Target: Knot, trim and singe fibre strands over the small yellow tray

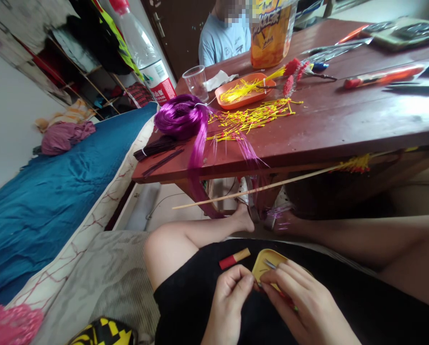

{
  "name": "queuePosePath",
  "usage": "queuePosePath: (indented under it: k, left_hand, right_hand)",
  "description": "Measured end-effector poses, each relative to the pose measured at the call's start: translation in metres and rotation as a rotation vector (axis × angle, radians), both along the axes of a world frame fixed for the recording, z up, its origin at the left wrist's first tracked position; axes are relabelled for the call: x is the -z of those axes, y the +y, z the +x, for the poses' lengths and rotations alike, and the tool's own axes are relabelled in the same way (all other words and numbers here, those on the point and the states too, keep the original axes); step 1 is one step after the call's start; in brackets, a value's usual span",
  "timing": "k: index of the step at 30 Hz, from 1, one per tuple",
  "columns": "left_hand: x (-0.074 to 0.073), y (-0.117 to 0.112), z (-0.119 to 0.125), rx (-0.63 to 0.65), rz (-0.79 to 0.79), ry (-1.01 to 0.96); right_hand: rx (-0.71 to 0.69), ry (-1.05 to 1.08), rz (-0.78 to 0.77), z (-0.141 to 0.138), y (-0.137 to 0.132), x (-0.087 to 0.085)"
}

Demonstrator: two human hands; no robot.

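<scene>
Over my lap, the fingers of my left hand [232, 292] are pinched together. What they grip is tiny and dark, too small to name. Close beside it, my right hand [304, 294] is curled around a slim metal-tipped tool [270, 264]; a bit of red and green shows below its fingers, and the rest is hidden. The two hands' fingertips nearly meet. Behind the right hand, partly covered by it, a small yellow tray [263, 255] rests on the black cloth, with a short dark piece in it. A short red-and-tan cylinder [234, 258] lies left of the tray.
On the brown table [322, 115] lie a purple thread bundle [180, 116], yellow stamen-like stems [253, 117], an orange tray [243, 101] and a red flower piece [289, 81]. A thin stick [257, 189] juts below the table edge. Another person [223, 40] sits behind.
</scene>
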State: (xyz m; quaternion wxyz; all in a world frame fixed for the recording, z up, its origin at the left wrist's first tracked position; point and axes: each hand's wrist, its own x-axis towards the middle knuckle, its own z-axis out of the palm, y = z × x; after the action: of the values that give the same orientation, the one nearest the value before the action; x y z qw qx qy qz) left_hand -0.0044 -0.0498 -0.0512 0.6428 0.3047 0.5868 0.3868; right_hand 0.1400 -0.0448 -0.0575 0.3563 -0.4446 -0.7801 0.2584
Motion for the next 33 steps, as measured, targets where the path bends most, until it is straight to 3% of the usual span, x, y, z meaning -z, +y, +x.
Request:
queuePosePath:
  k: [20,27,33]
  left_hand:
    - [-0.009,0.004,-0.006,0.243,0.274,0.435]
    - [-0.010,0.004,-0.004,0.242,0.279,0.447]
    - [-0.009,0.004,-0.005,0.243,0.271,0.415]
  right_hand:
    - [-0.024,-0.080,-0.022,0.000,-0.001,0.000]
    - [-0.001,-0.088,-0.041,-0.001,0.000,-0.002]
    - [0.053,-0.004,-0.177,-0.003,-0.001,-0.003]
